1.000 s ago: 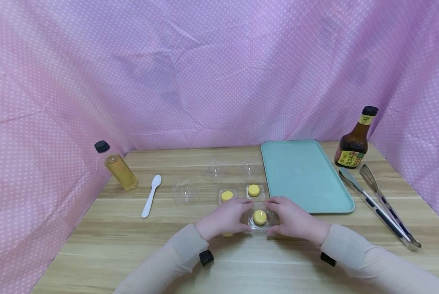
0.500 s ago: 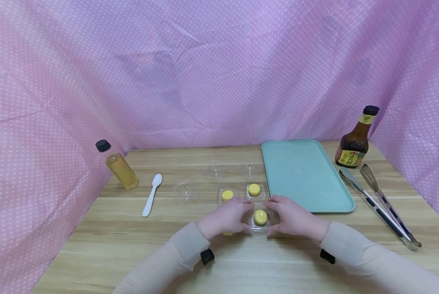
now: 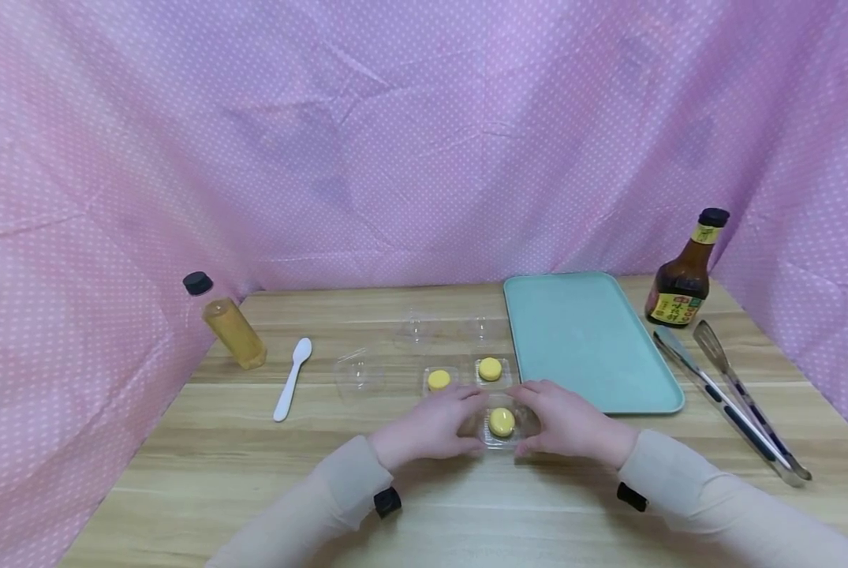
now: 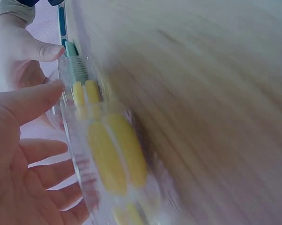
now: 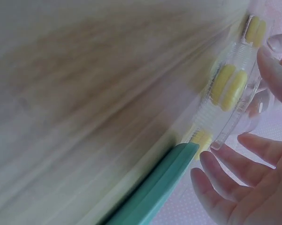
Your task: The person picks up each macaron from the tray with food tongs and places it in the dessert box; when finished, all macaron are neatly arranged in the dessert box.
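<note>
A small clear plastic box (image 3: pixel 513 436) holds a yellow macaron (image 3: pixel 502 422) in the head view, and a clear lid seems to cover it. At its right side my right hand (image 3: pixel 573 418) grips it, thumb at the front edge and fingers at the back. My left hand (image 4: pixel 23 154) hovers along the left side with loosely straight fingers and its thumb close to the box. Behind stand two open boxes with yellow macarons (image 3: pixel 438 380). Another boxed macaron (image 4: pixel 117 154) sits below my left hand in the left wrist view; the hand hides it from the head view.
Several loose clear lids (image 3: pixel 358 372) lie behind and left of the boxes. A white spoon (image 3: pixel 292 379) and a bottle of yellow liquid (image 3: pixel 233 327) are farther left. A green tray (image 3: pixel 590 343), metal tongs (image 3: pixel 729 406) and a sauce bottle (image 3: pixel 681 276) occupy the right.
My left hand has shifted slightly left, now covering the front-left macaron that showed below it before. My right hand has stayed at the box.
</note>
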Demonstrator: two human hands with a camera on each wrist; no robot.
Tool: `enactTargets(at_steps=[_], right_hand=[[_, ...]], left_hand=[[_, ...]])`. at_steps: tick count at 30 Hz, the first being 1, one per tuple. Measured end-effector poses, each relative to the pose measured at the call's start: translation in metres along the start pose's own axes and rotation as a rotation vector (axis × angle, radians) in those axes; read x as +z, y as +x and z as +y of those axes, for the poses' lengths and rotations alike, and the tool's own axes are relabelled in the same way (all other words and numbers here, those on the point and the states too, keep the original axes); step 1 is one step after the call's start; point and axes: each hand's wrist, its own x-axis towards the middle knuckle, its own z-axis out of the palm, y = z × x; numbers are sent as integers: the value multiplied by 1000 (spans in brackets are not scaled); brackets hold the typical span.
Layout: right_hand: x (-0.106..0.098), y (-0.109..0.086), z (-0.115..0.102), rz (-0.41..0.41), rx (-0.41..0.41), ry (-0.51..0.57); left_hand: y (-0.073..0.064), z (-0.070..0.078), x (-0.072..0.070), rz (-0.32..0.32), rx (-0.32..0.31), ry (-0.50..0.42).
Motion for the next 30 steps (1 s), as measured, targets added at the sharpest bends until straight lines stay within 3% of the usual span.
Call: enactTargets(at_steps=[7,14,20,30], right_hand=[[-1,-2,0,22,-32,-21],[-2,-2,0,23,-41,-27],[-1,-3,1,50,-65,-33],[-4,-6,-1,144,-110,-62]], left_hand=[[-11,-6,-3,79,27,-26],[-20,-8,-4,86,40,-54],[-30,-13,-7,98,-5,-117],[-52,-36,-11,215,-2,-143]])
